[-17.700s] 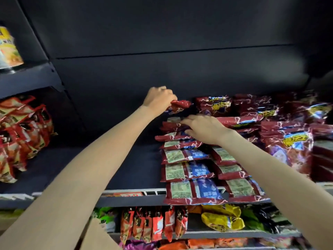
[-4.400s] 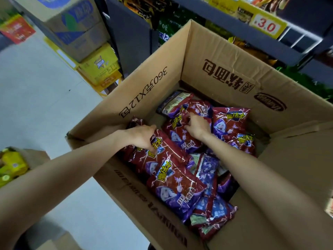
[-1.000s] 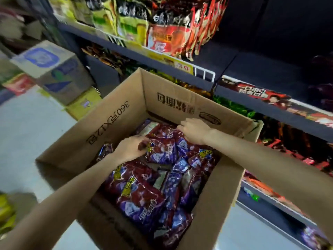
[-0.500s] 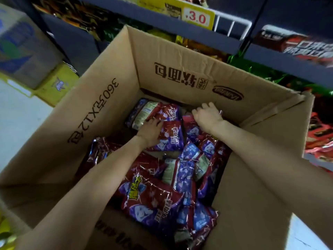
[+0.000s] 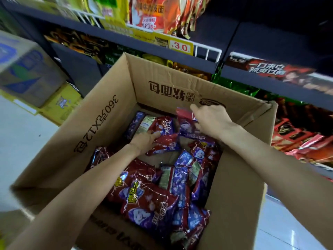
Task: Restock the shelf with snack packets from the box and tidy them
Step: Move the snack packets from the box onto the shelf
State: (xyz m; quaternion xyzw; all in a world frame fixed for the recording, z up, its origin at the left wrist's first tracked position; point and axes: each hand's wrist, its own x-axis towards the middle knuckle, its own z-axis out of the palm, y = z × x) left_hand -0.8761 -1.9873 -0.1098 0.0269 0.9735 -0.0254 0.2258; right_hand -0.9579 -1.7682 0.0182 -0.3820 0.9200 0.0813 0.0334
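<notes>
Packets (image 5: 156,199) are heaped loose in the box (image 5: 180,87) at mid-frame. One packet is gripped by the left hand (image 5: 144,141) at centre — another is pinched and raised by the right hand (image 5: 210,118) near the far wall. Slips are the likely risk: the film looks slick, and a packet held only by an edge could be dropped or creased. Neighbours could be dragged up too. The shelf (image 5: 198,51) runs across the upper frame — its wire rail could be caught.
</notes>
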